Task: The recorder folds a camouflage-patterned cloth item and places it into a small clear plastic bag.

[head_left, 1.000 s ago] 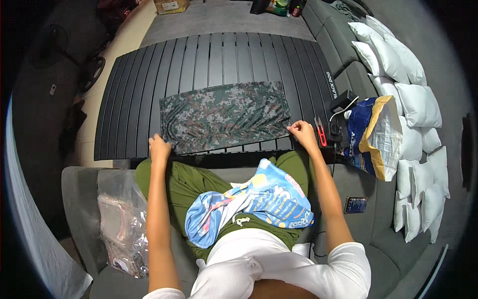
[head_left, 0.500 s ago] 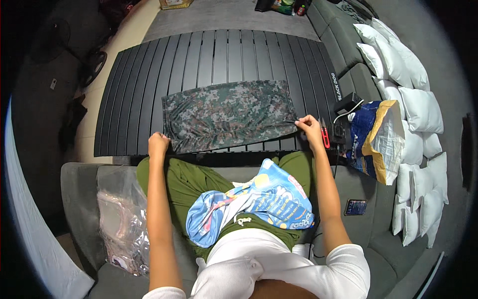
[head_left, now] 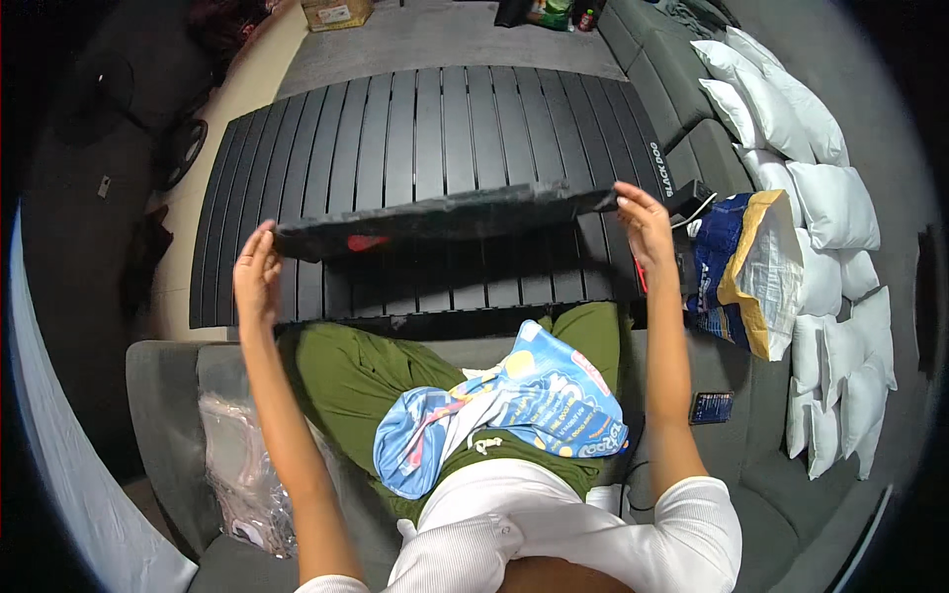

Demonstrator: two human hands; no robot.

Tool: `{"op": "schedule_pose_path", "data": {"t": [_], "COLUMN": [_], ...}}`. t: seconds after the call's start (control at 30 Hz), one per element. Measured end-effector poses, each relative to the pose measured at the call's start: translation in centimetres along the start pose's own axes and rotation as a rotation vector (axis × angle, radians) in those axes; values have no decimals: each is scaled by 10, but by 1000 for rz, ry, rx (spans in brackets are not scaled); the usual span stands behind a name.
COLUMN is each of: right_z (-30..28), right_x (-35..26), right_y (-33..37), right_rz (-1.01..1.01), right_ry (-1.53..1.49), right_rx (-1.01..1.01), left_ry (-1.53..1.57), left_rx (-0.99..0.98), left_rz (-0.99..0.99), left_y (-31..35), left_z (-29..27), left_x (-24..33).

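The dark camouflage fabric (head_left: 445, 219) is stretched between my two hands above the black slatted table (head_left: 435, 128), seen nearly edge-on, its dark side facing me. A red patch shows on it left of the middle. My left hand (head_left: 258, 279) pinches its left end, and my right hand (head_left: 647, 232) pinches the right end with bent fingers. Below the right hand, a red-handled cutting tool (head_left: 640, 274) lies partly hidden at the table edge. Across my lap is a crumpled light blue printed cloth (head_left: 544, 395).
Right of the table stand a black box (head_left: 692, 201) with a white cable and an open blue-and-yellow woven bag (head_left: 727, 272). A phone (head_left: 712, 407) lies on the grey sofa. Beyond it are several white pillows (head_left: 835, 208). A clear plastic package (head_left: 242, 465) sits at my left.
Both hands have risen and moved farther forward, lifting the camouflage fabric off the table. Its flat patterned face has tilted out of sight, and the red patch has come into view.
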State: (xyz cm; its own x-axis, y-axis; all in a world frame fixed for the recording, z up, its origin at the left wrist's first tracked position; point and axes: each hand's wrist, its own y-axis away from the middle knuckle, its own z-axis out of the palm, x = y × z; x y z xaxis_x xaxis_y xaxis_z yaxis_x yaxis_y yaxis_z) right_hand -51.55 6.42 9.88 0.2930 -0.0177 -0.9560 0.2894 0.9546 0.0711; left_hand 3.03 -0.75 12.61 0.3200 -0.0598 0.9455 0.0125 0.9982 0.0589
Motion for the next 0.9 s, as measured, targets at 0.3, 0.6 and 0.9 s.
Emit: {"op": "schedule_pose_path", "data": {"t": [0.3,0.6,0.9], "right_z": [42,-8,-25], "right_x": [-92,14,58], "right_y": [-2,-16,4], "right_rz": [-363,158,329], "right_ry": [154,496,304], "right_rx": [-46,-39,-86], "left_ry": [-394,-838,-510], "left_rx": [30,-73,-120], "left_rz": [263,-48,-370], "left_y": [-12,-28,1], "left_z": [43,-29,-9], "left_x": [72,-55,-60]}}
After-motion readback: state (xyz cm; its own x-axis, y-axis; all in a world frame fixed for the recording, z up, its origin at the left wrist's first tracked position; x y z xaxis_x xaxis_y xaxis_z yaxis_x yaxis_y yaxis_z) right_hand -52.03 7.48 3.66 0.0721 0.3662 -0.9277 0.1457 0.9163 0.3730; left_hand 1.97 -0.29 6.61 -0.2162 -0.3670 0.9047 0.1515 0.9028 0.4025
